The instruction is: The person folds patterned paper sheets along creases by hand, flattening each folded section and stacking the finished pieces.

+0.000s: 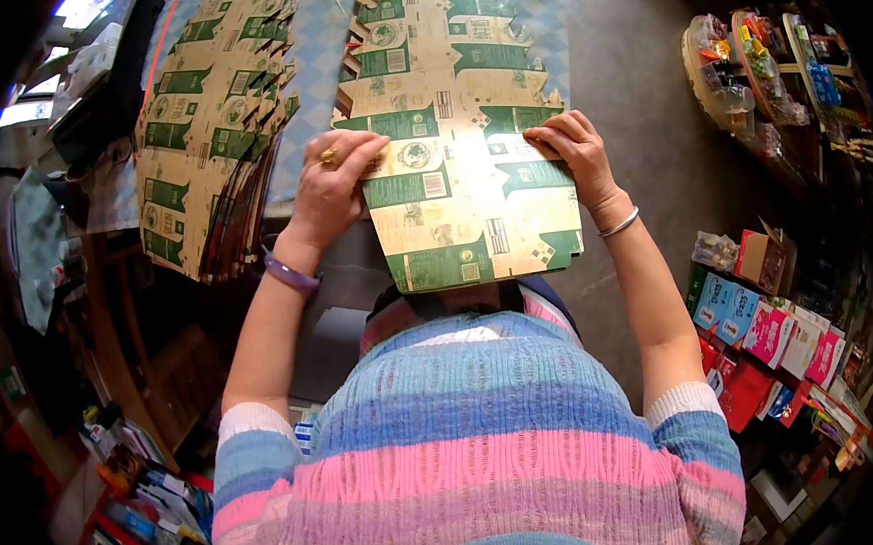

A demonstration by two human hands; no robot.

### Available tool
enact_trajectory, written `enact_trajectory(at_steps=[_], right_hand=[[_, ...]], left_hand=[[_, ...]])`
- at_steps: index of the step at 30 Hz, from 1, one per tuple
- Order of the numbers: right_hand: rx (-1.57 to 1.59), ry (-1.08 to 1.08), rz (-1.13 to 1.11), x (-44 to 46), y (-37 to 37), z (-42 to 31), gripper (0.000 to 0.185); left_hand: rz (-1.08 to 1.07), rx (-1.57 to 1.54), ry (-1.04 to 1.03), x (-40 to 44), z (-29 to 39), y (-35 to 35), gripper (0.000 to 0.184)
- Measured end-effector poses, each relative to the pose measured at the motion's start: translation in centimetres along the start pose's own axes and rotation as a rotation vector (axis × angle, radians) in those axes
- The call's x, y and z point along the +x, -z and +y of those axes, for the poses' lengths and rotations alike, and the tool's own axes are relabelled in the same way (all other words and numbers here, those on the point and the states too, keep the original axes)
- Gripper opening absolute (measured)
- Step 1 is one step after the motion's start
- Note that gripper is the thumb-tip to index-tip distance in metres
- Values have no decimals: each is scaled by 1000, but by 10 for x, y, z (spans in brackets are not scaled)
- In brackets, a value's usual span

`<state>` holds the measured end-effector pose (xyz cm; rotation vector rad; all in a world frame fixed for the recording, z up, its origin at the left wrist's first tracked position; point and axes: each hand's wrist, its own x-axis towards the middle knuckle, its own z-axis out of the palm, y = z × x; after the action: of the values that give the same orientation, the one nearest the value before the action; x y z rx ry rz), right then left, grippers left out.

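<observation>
A printed cardboard sheet (466,186) in tan and green, with uncut carton shapes on it, lies in front of me. Its near end hangs past the table edge, close to my body. On its left edge, my left hand (329,182) is closed, thumb and fingers pinching the board. Opposite it, my right hand (579,154) pinches the right edge in the same way. More of the same printed board stretches away beyond my hands; whether it is one sheet or several overlapping is hard to tell.
Left of my hands, a fanned stack of matching printed sheets (202,122) overhangs the table (315,55) with its blue-and-white checked cover. Shelves of packaged goods (759,68) stand at the right. Colourful boxes (760,328) sit lower right, and cluttered items (156,509) lower left.
</observation>
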<state>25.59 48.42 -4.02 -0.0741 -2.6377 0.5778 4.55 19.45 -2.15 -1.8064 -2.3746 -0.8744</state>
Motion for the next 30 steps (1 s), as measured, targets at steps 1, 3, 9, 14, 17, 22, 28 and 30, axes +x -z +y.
enact_trajectory(at_steps=[1, 3, 9, 14, 17, 22, 28, 30], right_hand=[[5, -7, -2, 1, 0, 0, 15], [36, -30, -15, 4, 2, -1, 14], [124, -134, -63, 10, 7, 1, 12], [154, -176, -72, 11, 3, 14, 15], [354, -574, -20, 12, -7, 11, 34], [260, -723, -61, 31, -7, 2, 47], [112, -741, -138, 43, -5, -2, 53], [94, -748, -154, 44, -5, -1, 54]], left_hand=[[-32, -30, -58, 4, 1, 0, 45], [-24, -49, -47, 9, -1, -3, 36], [-1, -106, 11, 15, -3, -7, 26], [46, -247, 161, 17, -8, -17, 37], [103, -176, 278, 23, -4, -19, 41], [-10, -235, 573, 38, -6, -19, 40], [-152, -82, 556, 46, -13, -19, 47], [-136, -75, 535, 47, -12, -18, 46]])
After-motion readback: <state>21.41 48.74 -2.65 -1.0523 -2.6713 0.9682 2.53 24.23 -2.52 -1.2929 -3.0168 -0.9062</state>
